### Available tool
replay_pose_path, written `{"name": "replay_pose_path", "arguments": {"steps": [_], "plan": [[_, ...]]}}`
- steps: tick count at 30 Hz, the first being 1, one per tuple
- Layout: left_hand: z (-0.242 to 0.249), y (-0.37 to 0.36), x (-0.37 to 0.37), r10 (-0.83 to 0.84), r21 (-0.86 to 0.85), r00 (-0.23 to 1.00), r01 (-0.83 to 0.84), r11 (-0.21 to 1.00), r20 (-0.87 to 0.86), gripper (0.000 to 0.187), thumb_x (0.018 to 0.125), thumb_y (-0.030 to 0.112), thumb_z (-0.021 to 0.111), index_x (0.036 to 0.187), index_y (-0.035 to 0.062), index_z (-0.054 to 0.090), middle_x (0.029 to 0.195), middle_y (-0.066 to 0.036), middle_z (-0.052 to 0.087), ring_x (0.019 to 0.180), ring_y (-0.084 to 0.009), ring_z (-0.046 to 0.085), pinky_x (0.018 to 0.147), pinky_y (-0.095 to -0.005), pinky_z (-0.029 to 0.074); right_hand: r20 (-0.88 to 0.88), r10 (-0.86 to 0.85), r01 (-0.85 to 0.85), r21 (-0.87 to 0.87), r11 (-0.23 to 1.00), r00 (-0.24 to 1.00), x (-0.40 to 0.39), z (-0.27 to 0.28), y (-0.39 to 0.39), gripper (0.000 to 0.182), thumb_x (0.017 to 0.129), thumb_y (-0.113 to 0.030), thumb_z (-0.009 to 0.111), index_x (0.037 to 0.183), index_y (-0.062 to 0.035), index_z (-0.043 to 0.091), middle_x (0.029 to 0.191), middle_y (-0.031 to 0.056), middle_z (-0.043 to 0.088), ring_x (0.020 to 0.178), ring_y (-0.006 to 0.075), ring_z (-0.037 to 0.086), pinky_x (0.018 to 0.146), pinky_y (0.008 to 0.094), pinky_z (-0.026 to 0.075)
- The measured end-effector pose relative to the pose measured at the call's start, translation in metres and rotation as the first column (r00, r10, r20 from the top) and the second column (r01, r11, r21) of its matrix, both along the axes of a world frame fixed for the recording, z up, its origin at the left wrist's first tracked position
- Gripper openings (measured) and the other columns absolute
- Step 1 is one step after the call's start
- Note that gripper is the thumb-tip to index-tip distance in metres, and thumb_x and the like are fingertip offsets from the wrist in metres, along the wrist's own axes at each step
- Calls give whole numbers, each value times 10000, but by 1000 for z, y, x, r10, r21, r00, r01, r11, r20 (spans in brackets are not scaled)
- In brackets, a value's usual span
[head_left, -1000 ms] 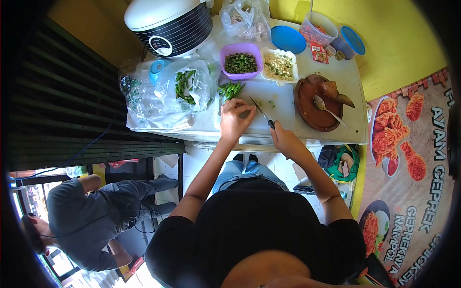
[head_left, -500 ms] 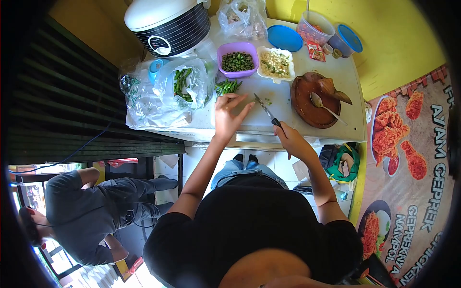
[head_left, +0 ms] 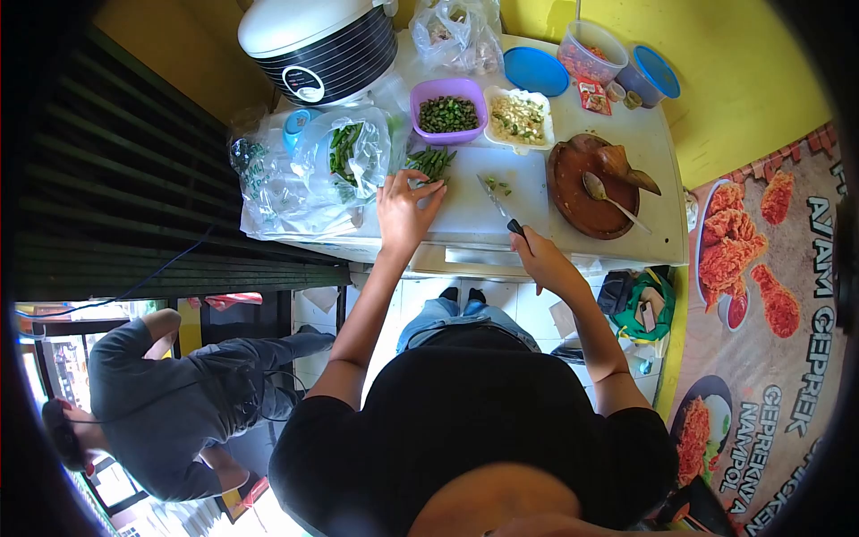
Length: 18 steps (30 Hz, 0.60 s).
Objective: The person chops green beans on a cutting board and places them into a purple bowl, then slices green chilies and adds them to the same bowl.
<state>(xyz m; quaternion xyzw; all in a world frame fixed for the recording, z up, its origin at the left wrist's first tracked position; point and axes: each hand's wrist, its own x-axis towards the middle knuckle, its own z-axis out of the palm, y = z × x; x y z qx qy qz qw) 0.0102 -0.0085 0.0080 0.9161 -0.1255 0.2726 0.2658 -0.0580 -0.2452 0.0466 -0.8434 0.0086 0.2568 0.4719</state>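
Observation:
My right hand (head_left: 544, 259) grips the black handle of a knife (head_left: 495, 199), whose blade points away over the white cutting board (head_left: 470, 215). Beside the blade lie a few small cut green pieces (head_left: 501, 186). My left hand (head_left: 407, 213) is at the near edge of a small pile of green beans (head_left: 432, 163), fingers bent and thumb held apart; nothing shows in it. Behind the pile stands a purple tub (head_left: 450, 136) of chopped green beans. An open plastic bag (head_left: 369, 148) with long beans in it is left of my left hand.
A white container (head_left: 546, 134) of chopped food sits beside the tub. Right of the board is a brown mortar (head_left: 582, 224) with a pestle and spoon (head_left: 617, 209). A rice cooker (head_left: 335, 67) and a blue lid (head_left: 535, 72) are farther back. Another person (head_left: 170, 403) stands at left.
My left hand has moved left, from beside the blade to the bean pile, its fingers less spread. My right hand and the knife stay nearly in place; the cut pieces show more clearly.

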Motion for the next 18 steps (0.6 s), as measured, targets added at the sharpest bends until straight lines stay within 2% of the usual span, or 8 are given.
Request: {"name": "replay_pose_path", "arguments": {"steps": [2,4,8,10,14,16,18], "plan": [[-3,-4,3,-7,13,1000,7,1000,3,113,720,231,753,823,186,755,872,21,596,795,-193,533,682,-341,382,-3,-1,1,-11,1000,1000,-1,2,1,336,994,-327,364,935,-12,466,608,99,495,419,203,518,354,329,444],[-5,-10,3,-49,-13,999,49,999,0,99,713,232,756,792,172,750,863,16,593,804,-194,534,687,-345,379,-2,-16,16,24,1000,1000,-4,2,2,326,991,-327,378,957,-21,487,583,46,422,372,149,443,324,292,408],[-7,-26,-3,-101,-60,994,99,993,-40,88,712,233,756,757,158,743,855,14,589,809,-194,537,688,-345,373,0,-31,31,37,999,1000,-8,-1,6,329,992,-326,378,962,-17,486,581,55,434,369,151,447,324,294,411],[-10,-33,-6,-123,-121,992,118,986,-37,92,707,235,758,742,152,739,844,15,585,811,-191,539,690,-345,366,-7,-20,20,11,1000,1000,-10,1,7,330,995,-327,364,952,-15,465,625,119,519,429,241,543,357,347,452],[-15,-38,-7,-124,-147,992,117,982,-36,95,702,239,759,740,155,738,840,13,583,813,-191,538,690,-347,362,23,-45,45,25,999,999,-12,-1,7,330,995,-322,365,952,-8,459,633,126,524,433,252,552,353,352,453],[-15,-38,-7,-121,-152,991,112,982,-54,97,699,239,761,741,154,738,835,11,581,813,-190,537,691,-348,359,-2,-23,23,4,1000,1000,-12,4,6,337,993,-327,375,975,-2,462,661,103,537,399,181,496,314,304,426],[-16,-38,-6,-127,-155,990,117,981,-55,97,698,238,761,741,154,738,834,10,581,809,-190,538,691,-349,359,37,-25,26,-8,1000,999,-14,-2,7,333,994,-325,370,980,-3,453,661,110,541,399,195,504,311,312,428]]}}
